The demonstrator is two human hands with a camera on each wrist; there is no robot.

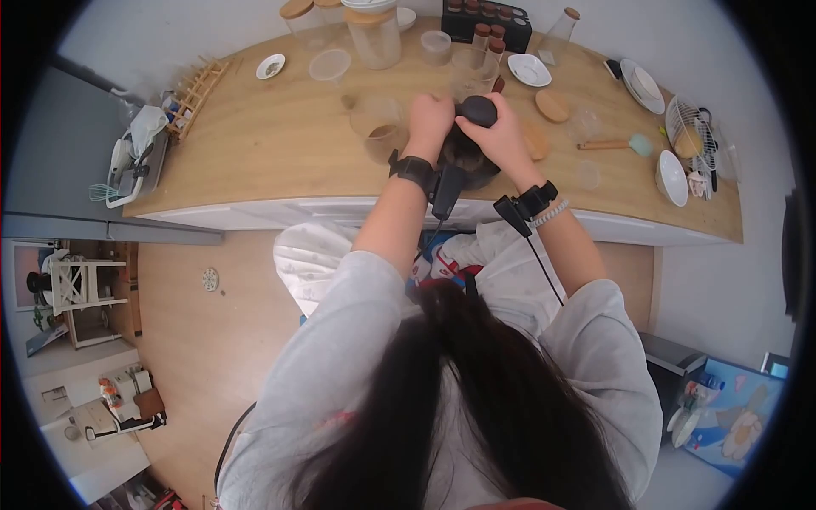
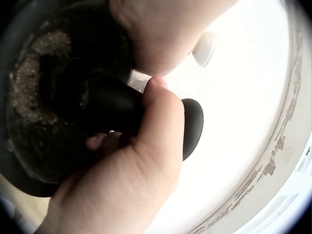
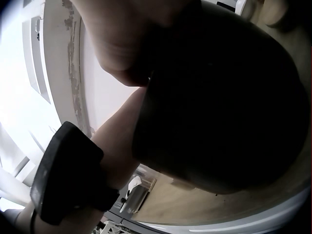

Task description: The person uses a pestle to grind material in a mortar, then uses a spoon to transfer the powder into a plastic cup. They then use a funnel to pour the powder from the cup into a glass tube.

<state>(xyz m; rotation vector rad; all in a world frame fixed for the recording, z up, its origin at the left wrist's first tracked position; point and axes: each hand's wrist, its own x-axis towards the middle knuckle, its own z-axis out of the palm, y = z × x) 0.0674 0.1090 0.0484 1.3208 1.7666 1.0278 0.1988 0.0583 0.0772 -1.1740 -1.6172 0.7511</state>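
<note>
A black mortar (image 1: 484,175) stands near the counter's front edge, tilted in the left wrist view, with coarse greyish-brown bits (image 2: 30,80) inside. My right hand (image 1: 503,144) wraps round a black pestle (image 2: 109,100) just below its rounded knob, which shows above the thumb in the head view. The pestle's lower end reaches into the mortar. On the mortar's far left side, my left hand (image 1: 431,123) is curled at the rim and holds it; its fingertips are hidden. From the right wrist, the mortar's dark outer wall (image 3: 224,112) fills much of the view.
Left of the mortar is a clear glass (image 1: 378,127) with brown powder at its bottom. Wooden lids (image 1: 552,106) and a spatula (image 1: 616,145) lie to the right. Behind stand a lidded jar (image 1: 374,42), a white dish (image 1: 529,70) and a black spice-jar box (image 1: 486,24).
</note>
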